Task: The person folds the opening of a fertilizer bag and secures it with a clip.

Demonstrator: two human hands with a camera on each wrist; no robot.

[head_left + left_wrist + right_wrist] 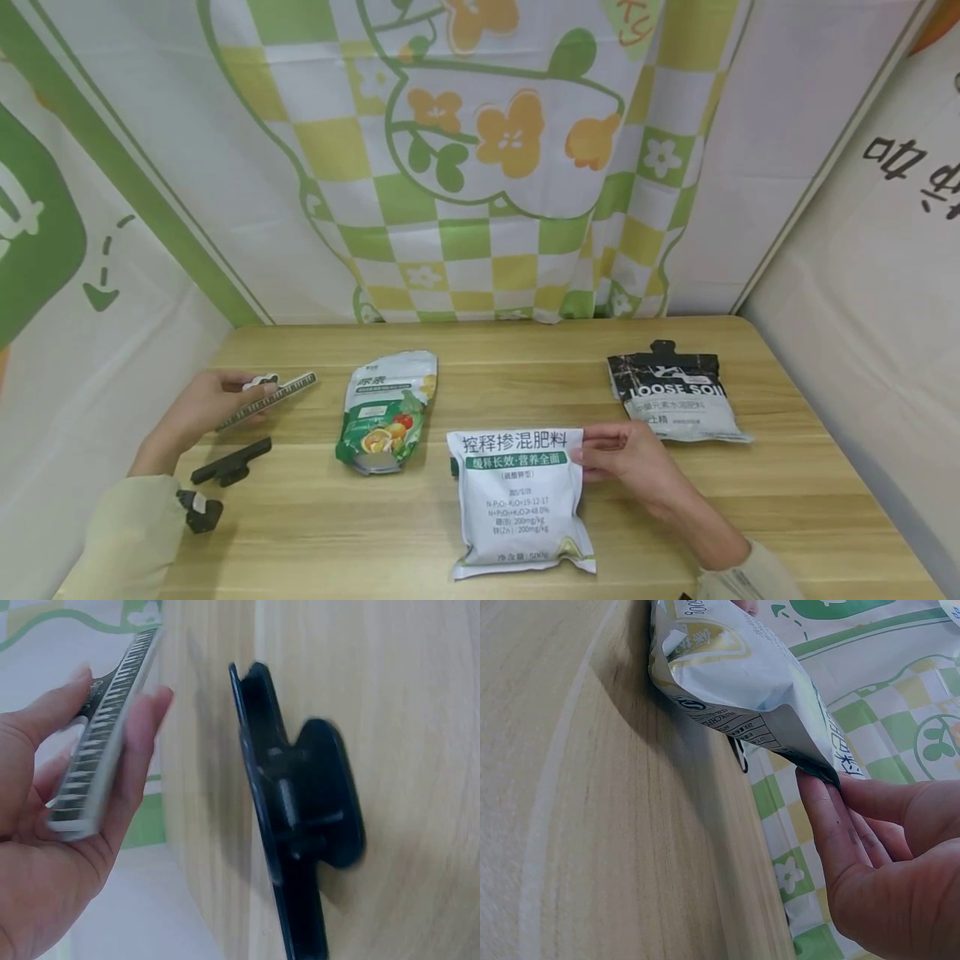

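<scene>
My left hand [198, 404] holds a pale bag clip [266, 401] with a long toothed jaw, raised above the left side of the table. In the left wrist view the clip [105, 739] lies between thumb and fingers, teeth showing. Close below that hand is a black bag clip [231, 462], seen large in the left wrist view. My right hand [630, 458] pinches the upper right corner of a white fertilizer bag [517, 508] with dark Chinese print and a green band. In the right wrist view thumb and fingertips meet at the bag's [735, 660] corner.
A second black clip [199, 511] lies by the left sleeve. Behind stands a green and white pouch [386, 412] with fruit printed on it. At the right back sits a black and white soil bag [675, 400], a black clip [663, 354] across its top. Patterned curtain [480, 225] borders the wooden table [315, 533].
</scene>
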